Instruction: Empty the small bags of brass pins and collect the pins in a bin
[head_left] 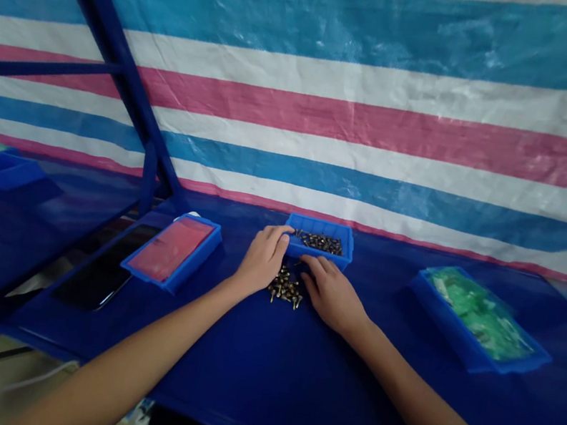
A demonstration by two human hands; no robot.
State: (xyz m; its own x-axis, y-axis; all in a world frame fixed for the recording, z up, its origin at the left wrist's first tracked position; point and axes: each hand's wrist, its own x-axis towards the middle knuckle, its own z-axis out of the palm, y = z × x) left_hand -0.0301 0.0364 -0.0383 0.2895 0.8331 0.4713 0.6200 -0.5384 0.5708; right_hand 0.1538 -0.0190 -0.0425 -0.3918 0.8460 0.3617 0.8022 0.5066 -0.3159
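The left grip point(262, 256) touches a blue rectangular plastic bin point(351, 244) just ahead, perhaps to steady it, while the right grip point(331, 291) curls nearby, a heap of small brassy metal pieces point(286, 287) between them, and whether either grasps anything cannot be told.

I have a deep blue tabletop point(247, 366) before me, and the sheeting point(358, 120) behind it runs in stripes of white, teal-blue and pink, crossed on my left by a dark navy frame point(96, 0). The heaped small parts point(286, 288) mix brassy gold with near-black; the pieces point(326, 243) in the bright blue middle bin point(347, 241) look darker to me, with brownish glints. On my left I see a blue bin point(193, 263) with coral-pink contents point(171, 248) and a glossy black slab point(99, 276); on my right, a blue bin point(441, 329) with vivid green contents point(481, 314), streaked whitish.
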